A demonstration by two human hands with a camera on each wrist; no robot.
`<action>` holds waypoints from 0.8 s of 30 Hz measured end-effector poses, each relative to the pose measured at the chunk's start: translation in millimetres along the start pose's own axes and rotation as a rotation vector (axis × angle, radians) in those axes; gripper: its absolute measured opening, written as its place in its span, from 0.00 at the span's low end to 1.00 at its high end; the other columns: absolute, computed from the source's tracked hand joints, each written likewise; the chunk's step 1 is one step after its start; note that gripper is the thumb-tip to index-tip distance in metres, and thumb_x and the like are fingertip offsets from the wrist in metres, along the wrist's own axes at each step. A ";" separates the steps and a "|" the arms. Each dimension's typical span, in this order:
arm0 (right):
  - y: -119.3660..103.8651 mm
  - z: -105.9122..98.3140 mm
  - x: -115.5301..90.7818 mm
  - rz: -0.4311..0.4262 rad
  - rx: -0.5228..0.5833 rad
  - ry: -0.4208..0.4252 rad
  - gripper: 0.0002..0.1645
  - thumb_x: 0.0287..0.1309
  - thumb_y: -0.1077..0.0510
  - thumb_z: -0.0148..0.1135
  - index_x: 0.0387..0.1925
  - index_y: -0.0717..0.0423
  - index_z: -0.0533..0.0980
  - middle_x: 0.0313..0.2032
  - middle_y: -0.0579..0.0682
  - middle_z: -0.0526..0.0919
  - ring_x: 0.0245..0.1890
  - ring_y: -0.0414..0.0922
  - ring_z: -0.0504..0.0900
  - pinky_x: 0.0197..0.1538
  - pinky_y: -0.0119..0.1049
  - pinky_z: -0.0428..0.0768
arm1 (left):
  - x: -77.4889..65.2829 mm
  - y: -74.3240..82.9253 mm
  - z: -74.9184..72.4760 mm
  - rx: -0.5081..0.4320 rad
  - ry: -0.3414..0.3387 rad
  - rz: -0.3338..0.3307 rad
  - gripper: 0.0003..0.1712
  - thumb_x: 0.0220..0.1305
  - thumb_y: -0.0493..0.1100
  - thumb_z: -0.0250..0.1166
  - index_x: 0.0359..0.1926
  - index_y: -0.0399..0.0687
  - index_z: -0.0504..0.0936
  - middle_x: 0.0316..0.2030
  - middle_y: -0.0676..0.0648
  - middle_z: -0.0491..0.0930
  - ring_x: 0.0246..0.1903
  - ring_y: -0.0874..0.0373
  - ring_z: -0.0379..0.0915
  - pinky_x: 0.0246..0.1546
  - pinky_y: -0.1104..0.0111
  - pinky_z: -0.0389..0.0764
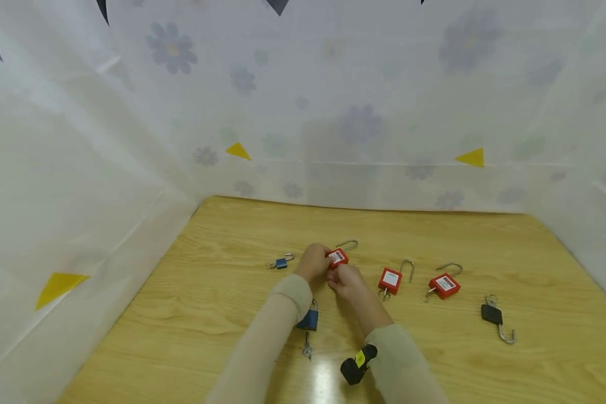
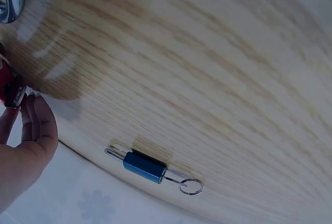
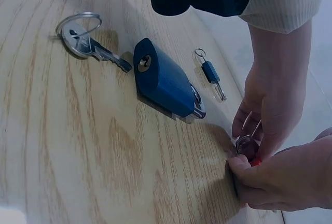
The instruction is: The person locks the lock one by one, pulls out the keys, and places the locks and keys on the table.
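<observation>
A red padlock (image 1: 338, 257) with a white label is between both hands near the middle of the wooden table, its shackle raised and swung out at the far side. My left hand (image 1: 315, 262) grips the lock's body from the left. Close against its near end, my right hand (image 1: 347, 279) pinches a key with a ring (image 3: 247, 145), partly hidden by fingers. Behind the left wrist stands a blue padlock (image 3: 165, 81), shackle closed, with a loose key (image 3: 83, 42) lying before its keyhole. A small blue padlock (image 2: 144, 166), shackle open, lies to the left with a key in it.
Two more red padlocks, one nearer (image 1: 390, 280) and one farther right (image 1: 445, 285), lie with open shackles and keys inserted. A black padlock (image 1: 492, 314), also open, lies near the right side. White flowered sheeting (image 1: 358, 185) walls the table's back and sides.
</observation>
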State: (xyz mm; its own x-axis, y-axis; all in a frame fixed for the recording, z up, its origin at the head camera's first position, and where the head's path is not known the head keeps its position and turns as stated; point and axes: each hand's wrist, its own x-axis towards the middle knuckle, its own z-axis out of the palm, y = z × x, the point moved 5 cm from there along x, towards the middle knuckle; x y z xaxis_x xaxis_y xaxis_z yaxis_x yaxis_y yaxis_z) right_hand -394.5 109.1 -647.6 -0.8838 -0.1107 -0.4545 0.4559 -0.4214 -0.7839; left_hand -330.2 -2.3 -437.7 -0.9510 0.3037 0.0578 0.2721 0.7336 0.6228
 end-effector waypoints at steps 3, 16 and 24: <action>6.3 -5.8 16.5 0.002 0.021 -0.012 0.14 0.41 0.71 0.55 0.33 0.58 0.77 0.20 0.48 0.78 0.26 0.43 0.77 0.37 0.39 0.76 | 3.9 -3.8 4.0 -0.003 0.027 0.014 0.06 0.56 0.33 0.62 0.32 0.36 0.85 0.28 0.44 0.82 0.27 0.58 0.68 0.31 0.70 0.71; -24.4 18.6 -54.6 -0.109 0.040 0.068 0.09 0.57 0.62 0.59 0.38 0.65 0.77 0.26 0.53 0.79 0.27 0.44 0.80 0.34 0.36 0.81 | 70.6 -107.3 71.9 -0.277 0.118 -0.041 0.09 0.47 0.44 0.73 0.23 0.42 0.85 0.20 0.50 0.81 0.21 0.61 0.71 0.20 0.71 0.73; -82.0 78.1 -183.8 -0.150 -0.034 0.258 0.20 0.61 0.67 0.53 0.52 0.75 0.67 0.22 0.47 0.79 0.23 0.37 0.79 0.32 0.28 0.81 | -19.9 -21.1 0.6 -0.643 0.015 -0.366 0.17 0.55 0.34 0.65 0.46 0.27 0.79 0.44 0.34 0.81 0.40 0.53 0.78 0.40 0.69 0.80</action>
State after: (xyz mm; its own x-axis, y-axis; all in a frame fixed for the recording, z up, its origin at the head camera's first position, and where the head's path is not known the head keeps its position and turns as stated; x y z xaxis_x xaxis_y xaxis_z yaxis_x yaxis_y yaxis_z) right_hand -277.7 93.7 -466.8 -0.8877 0.1848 -0.4218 0.3294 -0.3853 -0.8620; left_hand -317.0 -23.4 -452.4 -0.9676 0.0959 -0.2335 -0.1983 0.2838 0.9382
